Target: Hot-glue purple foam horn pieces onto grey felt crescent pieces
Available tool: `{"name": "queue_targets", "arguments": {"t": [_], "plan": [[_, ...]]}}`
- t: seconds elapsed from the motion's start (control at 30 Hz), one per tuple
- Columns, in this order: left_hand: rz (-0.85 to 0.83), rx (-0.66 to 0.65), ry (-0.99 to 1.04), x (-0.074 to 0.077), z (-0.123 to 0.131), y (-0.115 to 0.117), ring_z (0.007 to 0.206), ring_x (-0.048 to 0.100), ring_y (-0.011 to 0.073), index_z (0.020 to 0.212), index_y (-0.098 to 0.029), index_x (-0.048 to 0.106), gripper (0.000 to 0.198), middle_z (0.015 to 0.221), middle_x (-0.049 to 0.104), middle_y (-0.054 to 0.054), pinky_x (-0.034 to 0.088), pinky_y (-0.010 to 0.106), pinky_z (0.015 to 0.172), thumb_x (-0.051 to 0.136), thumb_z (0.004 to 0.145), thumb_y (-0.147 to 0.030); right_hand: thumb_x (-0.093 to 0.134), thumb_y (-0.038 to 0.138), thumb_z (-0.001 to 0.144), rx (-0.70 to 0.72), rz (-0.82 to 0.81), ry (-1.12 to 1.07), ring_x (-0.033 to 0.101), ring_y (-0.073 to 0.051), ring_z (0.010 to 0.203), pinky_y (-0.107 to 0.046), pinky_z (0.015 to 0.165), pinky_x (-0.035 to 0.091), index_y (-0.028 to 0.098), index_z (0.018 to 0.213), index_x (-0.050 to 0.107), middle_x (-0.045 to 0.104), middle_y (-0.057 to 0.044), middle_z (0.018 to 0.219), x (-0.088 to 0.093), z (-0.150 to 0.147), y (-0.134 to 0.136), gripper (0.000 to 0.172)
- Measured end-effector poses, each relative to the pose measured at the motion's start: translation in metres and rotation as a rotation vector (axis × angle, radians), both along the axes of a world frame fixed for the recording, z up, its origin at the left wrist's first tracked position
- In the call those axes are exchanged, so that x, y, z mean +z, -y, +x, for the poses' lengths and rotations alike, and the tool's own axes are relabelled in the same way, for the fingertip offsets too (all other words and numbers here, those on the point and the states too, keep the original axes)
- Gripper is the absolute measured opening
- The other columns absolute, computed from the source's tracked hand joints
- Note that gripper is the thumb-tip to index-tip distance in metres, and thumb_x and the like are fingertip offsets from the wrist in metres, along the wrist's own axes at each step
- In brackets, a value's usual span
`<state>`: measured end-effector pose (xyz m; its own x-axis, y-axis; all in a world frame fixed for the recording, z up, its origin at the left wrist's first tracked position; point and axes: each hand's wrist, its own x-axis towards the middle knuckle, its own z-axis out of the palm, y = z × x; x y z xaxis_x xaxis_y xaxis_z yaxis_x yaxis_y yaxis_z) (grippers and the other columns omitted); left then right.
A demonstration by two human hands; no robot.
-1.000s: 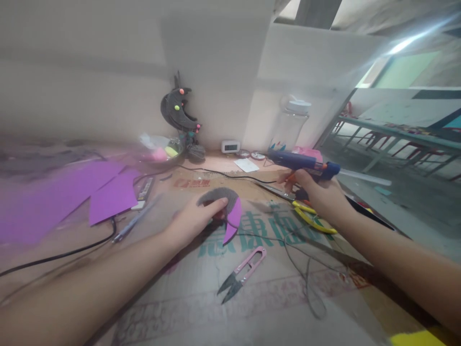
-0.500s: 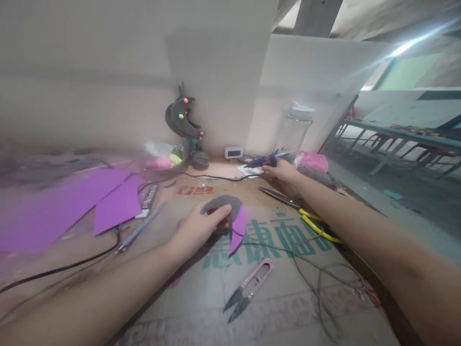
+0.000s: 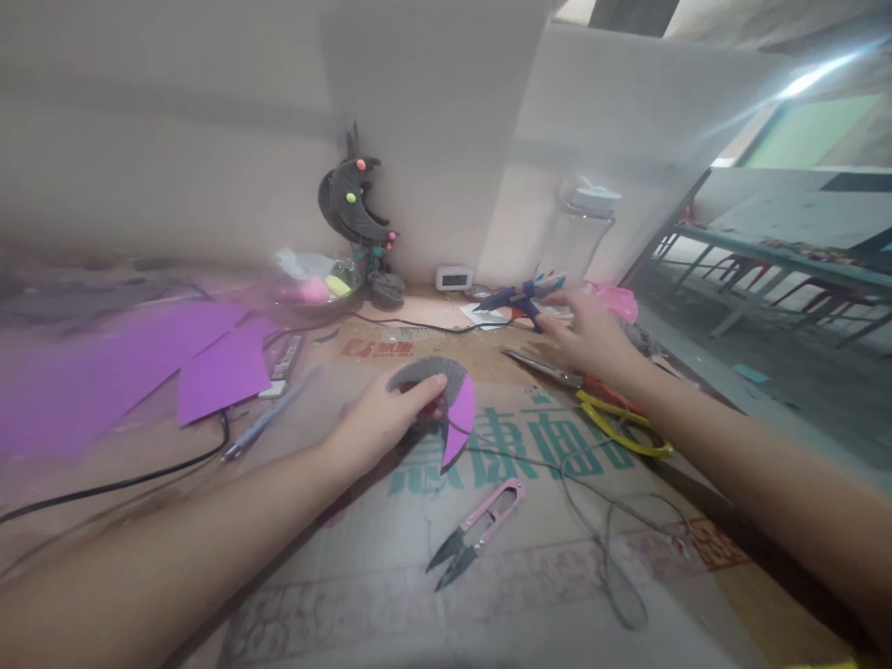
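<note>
My left hand point(image 3: 390, 409) is closed around a crescent point(image 3: 461, 418), its thumb pressed on the part wound with grey yarn; the lower tip is bare purple. A loose strand of grey yarn point(image 3: 516, 452) trails from it to the right. At the back, my right hand point(image 3: 592, 334) has its fingers apart just right of a dark blue glue gun point(image 3: 512, 299), which stands on a small white sheet point(image 3: 482, 317). Scissors with yellow handles point(image 3: 623, 429) lie below the right wrist. Pink thread snips point(image 3: 478, 534), blades apart, lie nearer me on the cardboard.
Purple sheets point(image 3: 223, 372), a pen point(image 3: 268, 418) and a black cord point(image 3: 118, 485) lie at left. Against the wall are a dark crescent ornament point(image 3: 352, 200), a bowl point(image 3: 348, 299), a small digital clock point(image 3: 453, 278) and a clear jar point(image 3: 582, 232).
My right hand has let go of the glue gun and drawn back a little to the right. My left hand keeps hold of the crescent. The view has tilted slightly downward.
</note>
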<state>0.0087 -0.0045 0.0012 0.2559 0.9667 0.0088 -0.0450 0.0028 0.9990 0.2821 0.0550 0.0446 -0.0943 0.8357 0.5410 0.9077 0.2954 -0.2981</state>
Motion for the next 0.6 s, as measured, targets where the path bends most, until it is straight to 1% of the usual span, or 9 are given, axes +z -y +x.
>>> {"name": "queue_targets", "arguments": {"t": [0.03, 0.1, 0.17, 0.23, 0.3, 0.33, 0.4, 0.47, 0.6], "plan": [[-0.001, -0.001, 0.006, 0.000, 0.000, 0.000, 0.061, 0.053, 0.0120, 0.070, -0.015, 0.059, 0.023, 0.063, 0.058, -0.002, 0.042, 0.023, 0.060, 0.063, 0.080, -0.036, 0.055, 0.039, 0.086, 0.059, -0.056, -0.053, 0.061, -0.027, 0.096, -0.040, 0.085, 0.047, 0.018, 0.100, 0.061, 0.067, -0.012, 0.106, 0.002, -0.010, 0.017, 0.026], [0.006, -0.014, 0.028, -0.001, 0.000, 0.000, 0.062, 0.054, 0.0128, 0.071, -0.016, 0.059, 0.023, 0.064, 0.059, -0.001, 0.042, 0.023, 0.061, 0.062, 0.080, -0.037, 0.057, 0.040, 0.085, 0.214, -0.305, -0.217, 0.062, -0.020, 0.080, -0.033, 0.071, 0.050, 0.020, 0.090, 0.056, 0.067, -0.008, 0.098, 0.003, -0.032, 0.051, 0.020], [0.019, -0.020, 0.049, -0.001, -0.001, 0.000, 0.062, 0.053, 0.0129, 0.071, -0.017, 0.059, 0.023, 0.063, 0.058, -0.002, 0.042, 0.023, 0.060, 0.061, 0.081, -0.037, 0.060, 0.042, 0.084, 0.361, -0.576, -0.455, 0.058, -0.011, 0.063, -0.025, 0.055, 0.047, 0.022, 0.085, 0.047, 0.066, -0.005, 0.104, 0.000, -0.051, 0.080, 0.024], [0.032, 0.000, 0.044, -0.002, -0.001, 0.000, 0.061, 0.053, 0.0127, 0.071, -0.017, 0.059, 0.024, 0.063, 0.058, -0.003, 0.042, 0.023, 0.060, 0.062, 0.080, -0.038, 0.061, 0.043, 0.083, 0.396, -0.879, -0.602, 0.046, -0.004, 0.043, -0.020, 0.037, 0.036, 0.023, 0.088, 0.042, 0.064, -0.005, 0.110, -0.005, -0.065, 0.100, 0.029], [0.039, 0.028, 0.021, -0.002, -0.002, 0.000, 0.061, 0.054, 0.0125, 0.070, -0.017, 0.058, 0.025, 0.063, 0.058, -0.003, 0.041, 0.023, 0.059, 0.062, 0.080, -0.039, 0.061, 0.042, 0.083, 0.421, -1.053, -0.681, 0.041, -0.001, 0.036, -0.018, 0.031, 0.029, 0.024, 0.092, 0.039, 0.064, -0.004, 0.107, -0.009, -0.073, 0.110, 0.030], [0.043, 0.037, 0.011, -0.002, -0.001, 0.000, 0.061, 0.054, 0.0124, 0.070, -0.017, 0.058, 0.026, 0.063, 0.059, -0.003, 0.041, 0.022, 0.059, 0.062, 0.080, -0.040, 0.060, 0.041, 0.084, 0.428, -1.091, -0.700, 0.041, -0.002, 0.035, -0.018, 0.031, 0.029, 0.024, 0.094, 0.039, 0.066, -0.002, 0.098, -0.011, -0.075, 0.111, 0.029], [0.050, 0.047, -0.001, -0.002, -0.001, 0.000, 0.061, 0.054, 0.0123, 0.070, -0.017, 0.058, 0.026, 0.063, 0.059, -0.003, 0.041, 0.022, 0.058, 0.062, 0.080, -0.040, 0.058, 0.038, 0.085, 0.428, -1.091, -0.682, 0.043, -0.005, 0.036, -0.018, 0.034, 0.032, 0.024, 0.098, 0.041, 0.061, 0.005, 0.074, -0.012, -0.076, 0.108, 0.026], [0.073, 0.046, -0.029, -0.001, -0.001, 0.000, 0.061, 0.054, 0.0124, 0.069, -0.017, 0.058, 0.025, 0.063, 0.059, -0.002, 0.041, 0.022, 0.059, 0.060, 0.081, -0.039, 0.056, 0.034, 0.087, 0.424, -0.972, -0.518, 0.047, -0.007, 0.042, -0.020, 0.040, 0.037, 0.022, 0.099, 0.050, 0.055, 0.006, 0.062, -0.012, -0.075, 0.103, 0.018], [0.146, 0.008, -0.111, 0.000, -0.002, 0.002, 0.062, 0.053, 0.0129, 0.065, -0.017, 0.057, 0.024, 0.062, 0.058, -0.002, 0.041, 0.022, 0.060, 0.055, 0.083, -0.033, 0.054, 0.028, 0.090, 0.518, -0.417, 0.112, 0.060, -0.016, 0.072, -0.028, 0.067, 0.044, 0.020, 0.088, 0.067, 0.067, -0.004, 0.077, -0.008, -0.075, 0.098, 0.015]]}}
